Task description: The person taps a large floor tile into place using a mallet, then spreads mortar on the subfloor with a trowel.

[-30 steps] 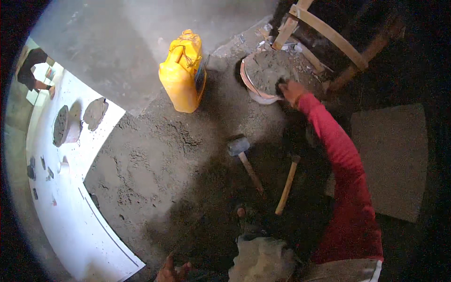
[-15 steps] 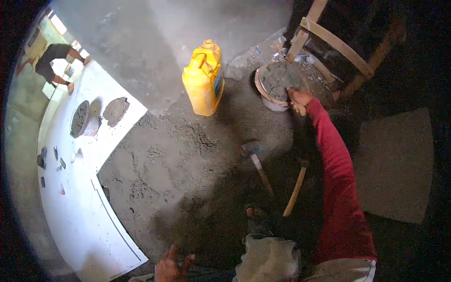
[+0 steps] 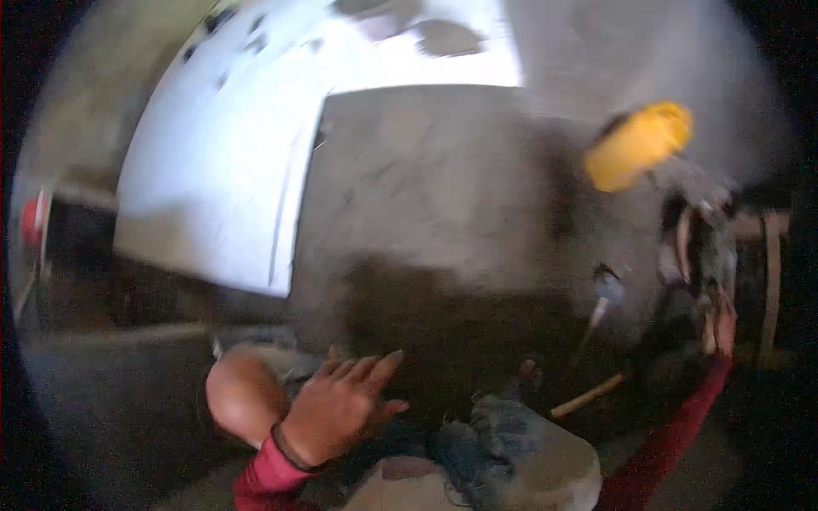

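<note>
My left hand (image 3: 341,409) is raised in front of my bent left knee, its fingers apart and nothing in it. Off to the right, my right arm in a red sleeve (image 3: 682,426) reaches out to a bucket (image 3: 684,243) heaped with grey wet mortar (image 3: 720,255). My right hand (image 3: 724,324) is closed at the bucket's near side, around something pale and narrow; blur hides what kind of thing it is. Nearer me on the ground lie a hammer (image 3: 609,291) with a wooden handle and another wooden handle (image 3: 588,396) whose head is lost in shadow.
A yellow jerrycan (image 3: 639,146) stands beyond the bucket. White sheeting (image 3: 213,162) covers the ground at the left, with mortar (image 3: 450,38) and small dark pieces on it. Damp grey floor (image 3: 426,187) lies between. Timber pieces (image 3: 771,281) stand at the far right.
My view has swung to the left, so the bucket and jerrycan now appear farther right. My left hand has come up from the lower edge. My right hand stays by the bucket.
</note>
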`<act>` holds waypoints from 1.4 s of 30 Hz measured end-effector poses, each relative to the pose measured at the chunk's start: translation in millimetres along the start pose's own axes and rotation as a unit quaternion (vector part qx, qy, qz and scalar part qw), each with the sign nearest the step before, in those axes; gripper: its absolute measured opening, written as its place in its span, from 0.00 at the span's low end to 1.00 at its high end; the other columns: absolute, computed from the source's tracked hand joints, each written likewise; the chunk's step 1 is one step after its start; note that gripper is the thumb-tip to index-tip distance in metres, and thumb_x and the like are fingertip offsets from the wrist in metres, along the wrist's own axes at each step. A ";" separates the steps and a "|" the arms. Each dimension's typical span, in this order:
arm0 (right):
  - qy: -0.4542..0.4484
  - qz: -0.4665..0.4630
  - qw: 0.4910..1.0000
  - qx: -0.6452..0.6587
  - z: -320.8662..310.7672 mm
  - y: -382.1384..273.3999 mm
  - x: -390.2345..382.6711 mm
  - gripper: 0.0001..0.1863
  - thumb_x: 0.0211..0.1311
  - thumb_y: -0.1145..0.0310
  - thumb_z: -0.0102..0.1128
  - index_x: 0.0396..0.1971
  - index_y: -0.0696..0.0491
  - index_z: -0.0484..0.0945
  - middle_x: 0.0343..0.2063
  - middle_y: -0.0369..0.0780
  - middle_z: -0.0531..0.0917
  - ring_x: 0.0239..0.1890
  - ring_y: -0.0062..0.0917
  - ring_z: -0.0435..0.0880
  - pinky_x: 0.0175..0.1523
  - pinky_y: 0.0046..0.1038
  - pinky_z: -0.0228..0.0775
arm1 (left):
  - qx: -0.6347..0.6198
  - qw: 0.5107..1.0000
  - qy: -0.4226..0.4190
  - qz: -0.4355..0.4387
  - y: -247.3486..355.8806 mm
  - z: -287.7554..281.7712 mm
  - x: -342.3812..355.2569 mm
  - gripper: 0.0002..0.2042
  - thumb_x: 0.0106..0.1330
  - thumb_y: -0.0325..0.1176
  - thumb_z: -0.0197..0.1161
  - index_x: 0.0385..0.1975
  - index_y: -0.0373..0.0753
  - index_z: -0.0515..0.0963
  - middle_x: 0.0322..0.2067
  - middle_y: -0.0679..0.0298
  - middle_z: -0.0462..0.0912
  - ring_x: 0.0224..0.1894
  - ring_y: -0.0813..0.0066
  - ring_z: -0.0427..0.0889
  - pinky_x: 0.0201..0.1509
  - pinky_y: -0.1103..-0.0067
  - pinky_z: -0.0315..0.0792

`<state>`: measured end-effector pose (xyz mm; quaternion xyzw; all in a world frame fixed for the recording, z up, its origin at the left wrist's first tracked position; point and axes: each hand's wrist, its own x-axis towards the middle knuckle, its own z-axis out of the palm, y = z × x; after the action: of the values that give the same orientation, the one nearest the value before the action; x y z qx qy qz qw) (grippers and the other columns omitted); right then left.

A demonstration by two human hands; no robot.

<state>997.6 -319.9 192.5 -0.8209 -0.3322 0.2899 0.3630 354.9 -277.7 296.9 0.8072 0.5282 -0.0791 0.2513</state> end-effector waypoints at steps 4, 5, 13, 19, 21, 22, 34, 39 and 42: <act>-0.006 0.037 0.998 0.044 54.5 -46.0 -34.6 0.24 0.67 0.51 0.48 0.58 0.47 0.69 0.32 0.34 0.78 0.21 0.14 0.73 0.23 0.18 0.67 | 0.004 0.998 0.034 0.053 -10.7 12.8 -14.0 0.29 0.58 0.47 0.60 0.57 0.37 0.67 0.44 0.56 0.77 0.46 0.62 0.77 0.52 0.70 0.69; -0.014 0.057 0.993 0.099 74.7 -55.7 -43.1 0.24 0.66 0.50 0.48 0.58 0.47 0.69 0.23 0.32 0.75 0.15 0.14 0.70 0.17 0.18 0.63 | -0.008 0.997 0.037 0.070 -11.3 14.2 -18.0 0.30 0.57 0.47 0.60 0.57 0.37 0.67 0.44 0.57 0.77 0.46 0.62 0.77 0.52 0.70 0.68; -0.229 -0.041 0.972 -0.027 326.7 -136.4 -107.3 0.15 0.66 0.62 0.54 0.50 0.49 0.73 0.21 0.32 0.76 0.16 0.15 0.72 0.18 0.19 0.65 | -0.027 0.995 0.061 0.080 -20.9 16.4 -41.1 0.31 0.57 0.48 0.60 0.60 0.40 0.66 0.45 0.58 0.78 0.49 0.65 0.77 0.54 0.69 0.70; -0.094 -0.355 0.843 -0.393 454.6 -142.8 -138.0 0.21 0.63 0.55 0.53 0.52 0.49 0.70 0.33 0.52 0.81 0.27 0.49 0.80 0.32 0.46 0.71 | -0.082 0.985 0.073 0.131 -31.3 17.1 -58.2 0.27 0.60 0.44 0.60 0.58 0.40 0.68 0.46 0.57 0.78 0.49 0.65 0.77 0.53 0.67 0.71; -0.075 -0.355 0.842 -0.400 443.0 -135.7 -130.2 0.20 0.63 0.55 0.52 0.51 0.49 0.70 0.32 0.51 0.81 0.26 0.49 0.80 0.32 0.48 0.71 | -0.100 0.982 0.062 0.146 -39.3 15.6 -61.8 0.26 0.61 0.43 0.60 0.57 0.39 0.69 0.47 0.57 0.78 0.48 0.63 0.79 0.51 0.67 0.72; -0.074 -0.375 0.825 -0.416 435.0 -132.5 -122.7 0.17 0.63 0.54 0.51 0.45 0.49 0.71 0.29 0.51 0.81 0.25 0.50 0.79 0.30 0.49 0.70 | -0.159 0.975 0.054 0.147 -44.4 14.4 -62.2 0.25 0.61 0.42 0.59 0.56 0.38 0.70 0.46 0.55 0.78 0.46 0.61 0.78 0.53 0.65 0.71; -0.201 -0.481 0.610 -0.597 513.5 -179.3 11.1 0.20 0.62 0.47 0.52 0.39 0.50 0.75 0.23 0.49 0.81 0.21 0.46 0.80 0.23 0.45 0.70 | -0.285 0.953 0.066 0.080 -82.7 -0.8 -38.5 0.21 0.62 0.40 0.55 0.52 0.35 0.73 0.43 0.51 0.77 0.46 0.55 0.75 0.57 0.61 0.67; -0.182 -0.467 0.698 -0.511 552.7 -202.5 32.1 0.26 0.64 0.44 0.46 0.47 0.52 0.75 0.24 0.54 0.81 0.28 0.49 0.81 0.29 0.47 0.72 | -0.273 0.955 0.056 0.105 -80.3 -4.3 -32.1 0.20 0.63 0.39 0.54 0.50 0.34 0.74 0.43 0.50 0.77 0.45 0.55 0.76 0.56 0.61 0.68; -0.203 -0.385 0.799 -0.416 585.0 -212.6 37.1 0.27 0.66 0.46 0.44 0.47 0.54 0.75 0.27 0.57 0.80 0.30 0.51 0.81 0.34 0.47 0.73 | -0.269 0.955 0.064 0.104 -76.4 -5.0 -36.7 0.21 0.62 0.39 0.55 0.51 0.33 0.73 0.43 0.50 0.78 0.46 0.55 0.77 0.55 0.61 0.68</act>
<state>529.4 53.7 18.9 -0.6200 -0.7752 0.1206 -0.0071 270.2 -281.0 291.0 0.7635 0.4579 0.1447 0.4318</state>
